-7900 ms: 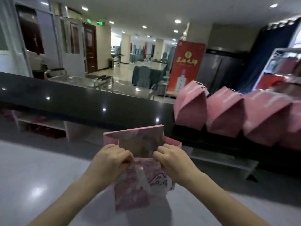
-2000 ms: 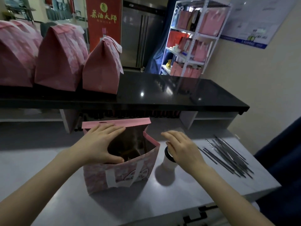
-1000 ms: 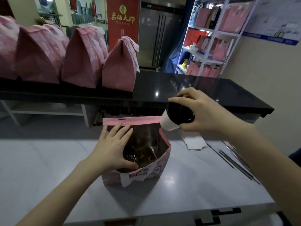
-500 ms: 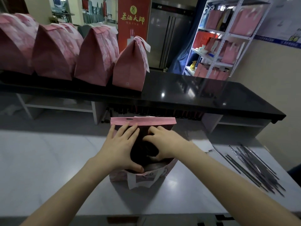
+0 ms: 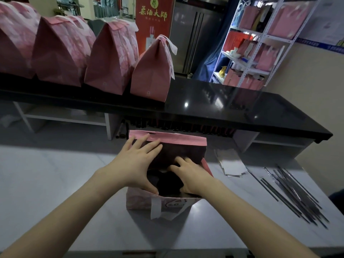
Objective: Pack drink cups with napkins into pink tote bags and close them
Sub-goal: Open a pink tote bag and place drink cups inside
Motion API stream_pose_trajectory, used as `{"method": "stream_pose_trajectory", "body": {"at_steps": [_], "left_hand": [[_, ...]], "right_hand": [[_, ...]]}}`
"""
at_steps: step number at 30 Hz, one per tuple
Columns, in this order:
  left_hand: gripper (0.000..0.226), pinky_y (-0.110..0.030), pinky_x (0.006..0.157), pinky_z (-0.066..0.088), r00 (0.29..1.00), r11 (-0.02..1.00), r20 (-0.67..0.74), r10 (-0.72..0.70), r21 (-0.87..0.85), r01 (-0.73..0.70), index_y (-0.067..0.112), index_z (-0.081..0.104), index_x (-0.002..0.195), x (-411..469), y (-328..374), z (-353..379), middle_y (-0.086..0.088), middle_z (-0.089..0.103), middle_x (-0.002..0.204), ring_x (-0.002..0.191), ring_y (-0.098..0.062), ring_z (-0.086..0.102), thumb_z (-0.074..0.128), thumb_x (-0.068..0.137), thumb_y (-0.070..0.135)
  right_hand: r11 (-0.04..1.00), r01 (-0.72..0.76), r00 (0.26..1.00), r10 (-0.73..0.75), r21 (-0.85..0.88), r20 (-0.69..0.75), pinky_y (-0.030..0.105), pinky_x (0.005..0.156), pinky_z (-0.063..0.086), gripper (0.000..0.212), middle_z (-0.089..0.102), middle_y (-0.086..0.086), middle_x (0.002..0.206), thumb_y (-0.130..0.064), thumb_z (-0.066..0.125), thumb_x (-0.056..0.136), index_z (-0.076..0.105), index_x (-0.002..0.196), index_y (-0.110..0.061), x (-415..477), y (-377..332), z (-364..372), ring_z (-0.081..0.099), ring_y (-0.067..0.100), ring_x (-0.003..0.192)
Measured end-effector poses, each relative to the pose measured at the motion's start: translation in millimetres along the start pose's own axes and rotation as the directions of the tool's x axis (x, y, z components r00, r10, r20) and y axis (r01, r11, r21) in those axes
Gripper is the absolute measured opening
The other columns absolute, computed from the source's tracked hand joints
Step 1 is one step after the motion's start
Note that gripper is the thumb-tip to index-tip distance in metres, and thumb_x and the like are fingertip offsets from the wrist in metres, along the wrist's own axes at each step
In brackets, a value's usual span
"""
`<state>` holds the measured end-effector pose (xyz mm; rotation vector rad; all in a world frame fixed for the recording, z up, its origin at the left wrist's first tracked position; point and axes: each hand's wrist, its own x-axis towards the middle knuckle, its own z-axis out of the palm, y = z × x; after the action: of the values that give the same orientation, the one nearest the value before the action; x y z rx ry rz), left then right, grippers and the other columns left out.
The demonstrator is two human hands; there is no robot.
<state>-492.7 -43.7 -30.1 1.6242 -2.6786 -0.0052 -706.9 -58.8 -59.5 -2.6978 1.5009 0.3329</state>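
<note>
On the pale grey-white desk (image 5: 55,183) the packing is well along but, by my reading, not finished. Four closed pink paper tote bags (image 5: 111,58) stand in a row on the black glossy raised desk (image 5: 223,108) behind, their tops folded shut; those look done.

A fifth, the open pink tote bag with a white cartoon print (image 5: 167,203), stands on the pale desk in front of the person. The left hand (image 5: 137,164) lies spread, fingers flat on the rear inner wall and thumb at the front rim, holding the mouth wide. The right hand (image 5: 191,177) reaches down inside with bent fingers. Whether it grips a cup or only rests on one I cannot tell. At least one dark round cup lid (image 5: 167,180) shows in the bag between the hands.

The white paper napkins (image 5: 230,164) lie on the pale desk just right of the bag, and the thin dark straws (image 5: 290,192) farther right. So napkins and closing seem to be left.

The tall red banner (image 5: 153,25) bears yellow characters, seemingly 茶酒大師. The wall poster (image 5: 325,25) beside the white metal rack (image 5: 260,43) is too blurred to read.
</note>
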Motion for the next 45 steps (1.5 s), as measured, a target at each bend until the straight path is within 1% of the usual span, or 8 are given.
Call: {"method": "stream_pose_trajectory", "body": {"at_steps": [13,20,30,35,38,41,43,45], "left_hand": [[0.136,-0.060,0.110,-0.023,0.995,0.998,0.081,0.053,0.012,-0.055,0.034,-0.017,0.150,14,-16,3,0.011,-0.019,0.160,0.133,-0.013,-0.043,0.058,0.050,0.088],[0.137,-0.057,0.108,-0.026,0.993,0.998,0.107,0.041,-0.048,-0.036,0.034,-0.015,0.151,23,-19,0,0.013,-0.016,0.160,0.135,-0.010,-0.039,0.060,0.049,0.087],[0.120,-0.053,0.111,-0.026,0.995,0.983,0.089,0.050,-0.181,-0.033,0.038,-0.006,0.152,38,-50,-2,0.018,-0.012,0.160,0.137,-0.004,-0.034,0.042,0.056,0.092],[0.112,-0.050,0.111,-0.027,0.998,0.946,0.044,0.045,-0.324,-0.029,0.044,0.007,0.151,36,-58,-8,0.021,-0.003,0.160,0.138,0.002,-0.031,0.020,0.055,0.100],[0.114,-0.050,0.112,-0.026,0.995,0.917,0.052,0.087,-0.394,-0.060,0.053,0.004,0.148,24,-56,-7,0.020,-0.014,0.159,0.134,0.004,-0.038,0.026,0.048,0.104],[0.121,-0.052,0.111,-0.026,0.987,0.929,0.051,0.155,-0.348,-0.128,0.053,-0.001,0.148,17,-50,-3,0.014,-0.024,0.157,0.131,0.000,-0.044,0.036,0.044,0.103],[0.115,-0.054,0.110,-0.026,0.990,0.947,0.030,0.141,-0.296,-0.125,0.050,0.002,0.149,18,-47,0,0.010,-0.024,0.158,0.133,-0.005,-0.044,0.038,0.052,0.098],[0.098,-0.056,0.111,-0.024,0.998,0.957,-0.012,0.067,-0.282,-0.068,0.047,0.009,0.150,22,-43,3,0.007,-0.017,0.161,0.138,-0.008,-0.038,0.040,0.066,0.087]], "right_hand": [[0.995,-0.097,0.995,0.096,0.022,0.038,0.046,0.097,0.047,0.067,0.033,0.011,0.140,-0.021,0.063,0.087,0.032,0.146,-0.019,9,-11,9,0.039,0.035,0.120],[0.994,-0.105,0.990,0.102,0.021,0.098,0.047,0.095,0.048,0.070,0.031,0.011,0.139,-0.025,0.065,0.086,0.031,0.147,-0.019,17,-9,2,0.038,0.034,0.122],[0.993,-0.083,0.996,0.079,0.079,0.051,0.048,0.099,0.044,0.070,0.034,0.009,0.137,-0.031,0.065,0.087,0.032,0.148,-0.022,55,-14,-4,0.040,0.033,0.120],[0.983,-0.071,0.996,0.078,0.168,-0.040,0.039,0.092,0.048,0.058,0.043,-0.004,0.133,-0.052,0.058,0.087,0.044,0.138,-0.027,39,-3,-35,0.047,0.019,0.117],[0.949,-0.115,0.992,0.128,0.294,-0.025,0.033,0.088,0.050,0.053,0.050,-0.017,0.119,-0.068,0.047,0.083,0.054,0.124,-0.037,4,11,-57,0.054,0.009,0.105],[0.941,-0.136,0.990,0.139,0.311,0.012,0.024,0.088,0.048,0.063,0.050,-0.025,0.115,-0.080,0.041,0.075,0.058,0.119,-0.039,-28,23,-69,0.051,-0.002,0.103],[0.962,-0.108,0.994,0.107,0.250,0.015,0.020,0.088,0.046,0.056,0.050,-0.025,0.118,-0.072,0.052,0.077,0.059,0.120,-0.037,-40,25,-71,0.050,-0.002,0.105],[0.989,-0.062,0.998,0.065,0.135,-0.016,0.025,0.086,0.047,0.036,0.053,-0.018,0.120,-0.044,0.062,0.085,0.061,0.119,-0.032,-43,26,-67,0.051,0.004,0.106]]}}
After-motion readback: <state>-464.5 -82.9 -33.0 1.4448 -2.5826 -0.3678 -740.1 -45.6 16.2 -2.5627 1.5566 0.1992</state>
